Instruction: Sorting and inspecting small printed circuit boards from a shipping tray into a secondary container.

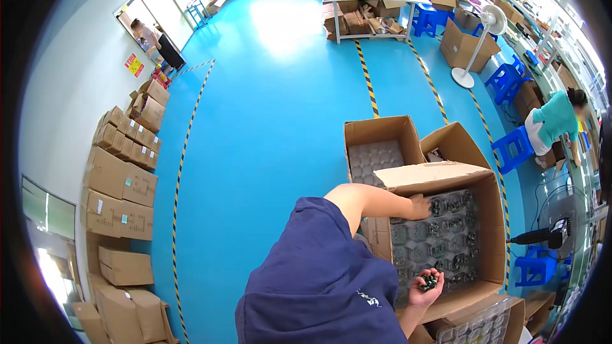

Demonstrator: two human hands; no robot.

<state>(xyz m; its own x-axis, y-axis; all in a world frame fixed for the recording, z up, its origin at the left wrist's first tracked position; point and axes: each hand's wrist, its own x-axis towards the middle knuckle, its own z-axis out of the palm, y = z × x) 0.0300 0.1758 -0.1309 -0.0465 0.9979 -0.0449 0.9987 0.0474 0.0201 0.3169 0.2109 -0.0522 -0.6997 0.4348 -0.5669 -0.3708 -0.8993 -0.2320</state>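
A large open cardboard box (489, 229) stands in front of me. Inside it lies a clear plastic tray (417, 251), its rounded pockets filled with small dark green and black parts (440, 250). My left hand (419, 207) reaches over the box's left wall to the tray's far left pockets. Its fingers are bent downward and closed, and whatever is between them is hidden. Above the near part of the tray, my right hand (426, 288) is turned palm up. Its curled fingers hold a small heap of dark parts (428, 281), too small to name more exactly.
Beyond stand an open box (382, 129) with a clear tray and another open box (456, 140). A further tray (478, 330) lies at the near edge. To the right are a black fan (554, 232), blue stools (512, 150) and a seated person (553, 121). Stacked cartons (121, 197) line the left wall.
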